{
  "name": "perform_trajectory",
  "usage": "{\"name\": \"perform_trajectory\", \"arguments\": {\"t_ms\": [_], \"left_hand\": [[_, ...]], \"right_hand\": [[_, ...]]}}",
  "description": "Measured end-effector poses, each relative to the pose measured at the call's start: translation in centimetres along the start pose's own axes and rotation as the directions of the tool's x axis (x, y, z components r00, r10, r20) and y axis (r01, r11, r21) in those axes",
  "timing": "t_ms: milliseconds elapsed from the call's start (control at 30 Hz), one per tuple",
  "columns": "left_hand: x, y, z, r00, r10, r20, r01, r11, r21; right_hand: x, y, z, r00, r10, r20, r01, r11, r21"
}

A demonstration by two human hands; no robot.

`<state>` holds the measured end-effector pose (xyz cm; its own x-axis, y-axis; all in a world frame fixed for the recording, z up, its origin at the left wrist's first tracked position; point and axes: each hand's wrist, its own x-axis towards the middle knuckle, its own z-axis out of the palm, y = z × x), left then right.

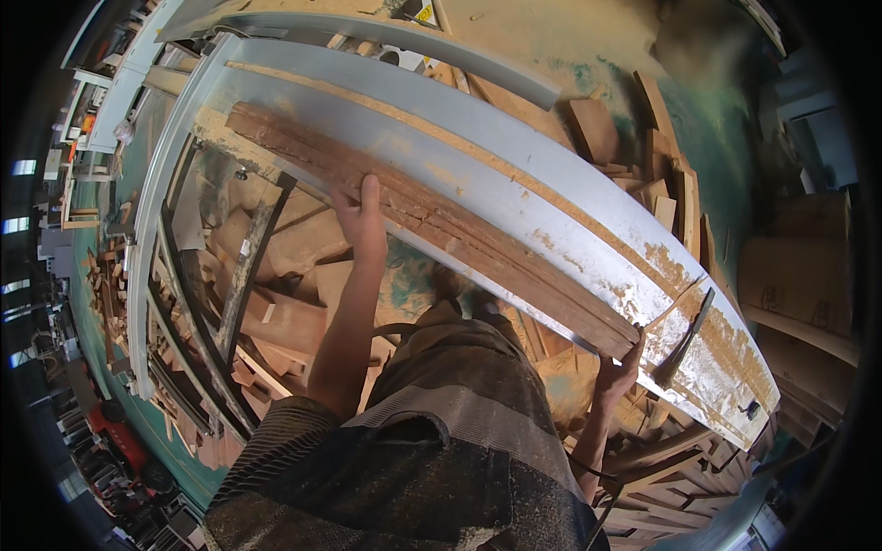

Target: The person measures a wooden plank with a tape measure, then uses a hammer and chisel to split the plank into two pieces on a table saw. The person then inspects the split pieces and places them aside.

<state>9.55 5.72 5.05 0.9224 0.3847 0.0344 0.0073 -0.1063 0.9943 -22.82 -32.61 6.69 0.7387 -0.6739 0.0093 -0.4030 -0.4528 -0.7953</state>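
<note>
1. Lengthwise, the brown board (441, 223) lies along the near side of the metal table (519, 209).
2. Left hand (361, 216) grips its near edge — thumb on top.
3. Right hand (623, 360) clasps its right end — thumb at the corner.

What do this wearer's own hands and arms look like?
Both the left hand and right hand are ungloved, with no watch or bracelet visible. The forearms are uncovered; the left sleeve is dark brownish-grey with fine stripes.
</note>
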Motion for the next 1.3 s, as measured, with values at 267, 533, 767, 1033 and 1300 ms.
{"name": "perform_trajectory", "arguments": {"t_ms": [267,533,767,1033,1300], "left_hand": [[-0.7,2.0,1.0,0.997,0.072,-0.031,-0.076,0.986,-0.146],[-0.8,3.2,0.5,0.998,0.048,-0.045,-0.057,0.976,-0.209],[-1.0,1.8,0.1,0.999,-0.011,-0.046,-0.003,0.952,-0.306],[-0.9,1.0,0.2,0.996,-0.061,-0.065,0.040,0.959,-0.281],[-0.1,-1.0,2.1,0.973,0.027,-0.227,0.009,0.988,0.155]], "right_hand": [[-0.2,1.2,0.2,1.000,0.006,-0.027,-0.007,0.999,-0.048],[-0.5,1.2,0.5,0.997,-0.059,-0.047,0.053,0.992,-0.112],[-1.0,2.5,0.1,1.000,0.005,-0.025,-0.005,1.000,-0.014],[-0.5,1.5,0.6,0.993,-0.060,-0.103,0.021,0.941,-0.338],[2.0,3.9,-0.6,0.999,-0.033,-0.012,0.024,0.892,-0.452]]}}
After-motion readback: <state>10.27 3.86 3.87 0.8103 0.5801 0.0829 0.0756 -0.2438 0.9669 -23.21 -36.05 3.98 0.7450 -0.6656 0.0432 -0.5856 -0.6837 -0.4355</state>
